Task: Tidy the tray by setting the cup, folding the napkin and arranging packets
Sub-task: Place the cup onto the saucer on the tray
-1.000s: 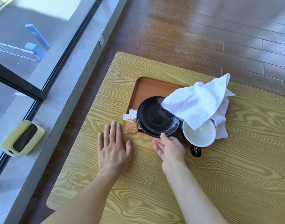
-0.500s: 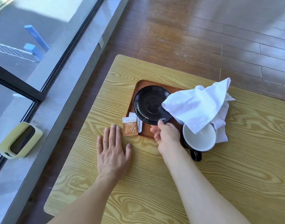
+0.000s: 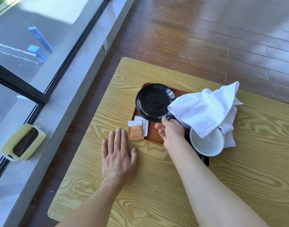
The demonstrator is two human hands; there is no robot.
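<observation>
A brown tray [image 3: 154, 134] lies on the wooden table [image 3: 238, 174]. My right hand [image 3: 170, 131] grips the near rim of a black saucer [image 3: 154, 102], which is at the tray's far left corner. A crumpled white napkin [image 3: 204, 108] drapes over the tray's right side and over a cup [image 3: 206, 143] with a white inside and a black handle. A brown sugar packet [image 3: 135, 131] overlaps the tray's left edge, on top of a white packet [image 3: 144, 124]. My left hand [image 3: 118, 157] rests flat on the table, fingers apart, just below the packets.
The table's left edge runs close to a grey window ledge [image 3: 61, 102] and a glass window. A pale yellow container [image 3: 23, 142] sits on that ledge. Wooden floor [image 3: 222, 38] lies beyond the table's far edge.
My right hand took hold of the saucer's near rim and moved it away from me toward the tray's far left corner. My left hand stayed flat on the table.
</observation>
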